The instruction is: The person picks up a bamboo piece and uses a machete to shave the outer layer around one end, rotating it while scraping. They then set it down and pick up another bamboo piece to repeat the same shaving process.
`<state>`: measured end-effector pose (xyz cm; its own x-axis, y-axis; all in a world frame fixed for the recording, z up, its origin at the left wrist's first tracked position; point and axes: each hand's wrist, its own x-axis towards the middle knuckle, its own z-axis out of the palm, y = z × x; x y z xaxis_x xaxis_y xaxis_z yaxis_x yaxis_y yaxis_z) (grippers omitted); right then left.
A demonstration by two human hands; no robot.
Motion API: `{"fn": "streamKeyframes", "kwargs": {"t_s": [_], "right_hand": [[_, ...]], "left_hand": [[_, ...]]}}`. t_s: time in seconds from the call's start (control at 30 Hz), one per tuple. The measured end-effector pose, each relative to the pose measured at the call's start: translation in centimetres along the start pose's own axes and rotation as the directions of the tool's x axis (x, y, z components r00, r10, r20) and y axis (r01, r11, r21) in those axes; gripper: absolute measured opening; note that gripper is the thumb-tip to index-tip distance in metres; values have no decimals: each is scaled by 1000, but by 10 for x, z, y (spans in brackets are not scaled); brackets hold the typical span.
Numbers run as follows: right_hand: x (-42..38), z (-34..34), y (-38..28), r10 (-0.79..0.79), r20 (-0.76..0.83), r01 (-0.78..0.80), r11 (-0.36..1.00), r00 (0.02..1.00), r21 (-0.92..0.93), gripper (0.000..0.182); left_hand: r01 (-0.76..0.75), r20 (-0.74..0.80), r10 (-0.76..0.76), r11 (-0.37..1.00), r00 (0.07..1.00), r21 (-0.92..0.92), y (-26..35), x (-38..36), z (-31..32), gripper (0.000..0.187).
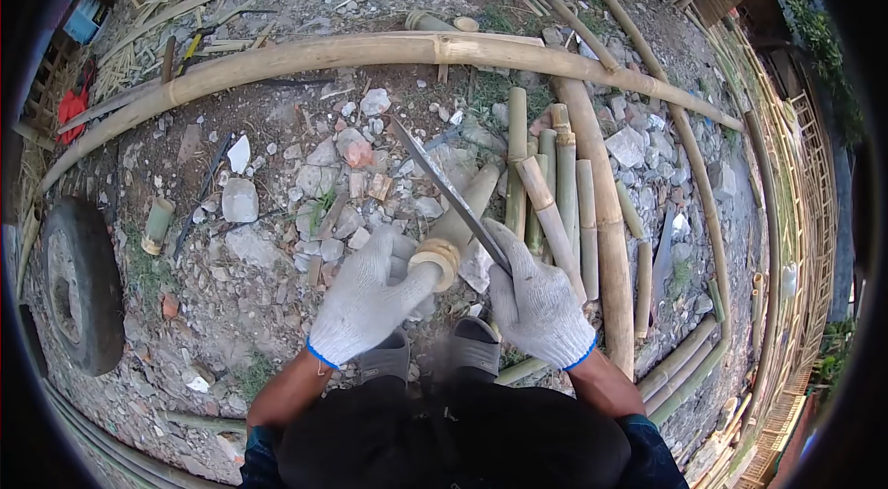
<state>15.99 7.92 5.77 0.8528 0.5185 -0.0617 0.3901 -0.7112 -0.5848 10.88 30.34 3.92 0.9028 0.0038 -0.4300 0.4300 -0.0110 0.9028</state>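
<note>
My left hand point(363, 297), in a white knit glove with a blue cuff, grips the near end of a short bamboo piece point(451, 230). Its thumb lies against the cut ring at that end, and the piece slants up and away to the right. A long machete point(446, 186) is held in my right hand point(541, 299), gloved the same way, with the fingers wrapped round its handle. The blade points up and left and crosses over the bamboo piece in this view. Part of the handle is hidden by the glove.
Cut bamboo lengths point(564, 202) lie just right of the machete beside a thick pole point(606, 221). Beyond, a long bamboo pole point(370, 47) spans the rubble ground. An old tyre point(97, 290) stands at left, and my sandals point(384, 359) are below my hands.
</note>
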Motion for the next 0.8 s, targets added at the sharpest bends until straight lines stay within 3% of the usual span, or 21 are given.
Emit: {"fn": "streamKeyframes", "kwargs": {"t_s": [0.03,0.13,0.17,0.3,0.4,0.43,0.53,0.57,0.63,0.73,0.8], "right_hand": [[-1,-2,-5,-173,-105,178,983,979,46,54],[3,-22,-24,-213,56,215,976,975,-32,52],[8,-17,-20,-161,108,179,964,981,-195,50],[7,-16,-17,-177,95,193,958,980,-211,47],[1,-27,-31,-233,60,236,970,971,-56,48],[5,-25,-25,-212,105,224,966,972,-125,51],[17,-4,12,-220,101,239,934,970,-267,62],[13,-11,11,-78,148,113,962,986,-247,60],[8,-15,-4,-201,101,215,964,974,-155,59],[3,-17,-14,-220,125,242,949,967,-202,54],[14,-6,5,-61,170,112,946,983,-306,50]], "left_hand": [[29,9,-29,999,1000,12,0,-2,1,34],[34,26,-34,999,999,-11,-4,2,3,33],[41,21,-41,999,999,-1,-1,0,2,33],[16,10,-16,1000,1000,12,-3,0,-1,32],[-27,36,26,1000,999,8,-1,-2,0,33],[45,82,-52,995,995,89,9,-1,-2,34],[37,39,-35,998,999,-47,0,-5,-2,37],[43,34,-43,999,999,-25,2,-5,-4,38],[58,22,-57,998,998,-34,-3,-3,-4,40],[60,37,-59,998,998,-20,-6,-1,-4,41],[57,52,-56,998,997,-28,-6,-2,-7,40]]}}
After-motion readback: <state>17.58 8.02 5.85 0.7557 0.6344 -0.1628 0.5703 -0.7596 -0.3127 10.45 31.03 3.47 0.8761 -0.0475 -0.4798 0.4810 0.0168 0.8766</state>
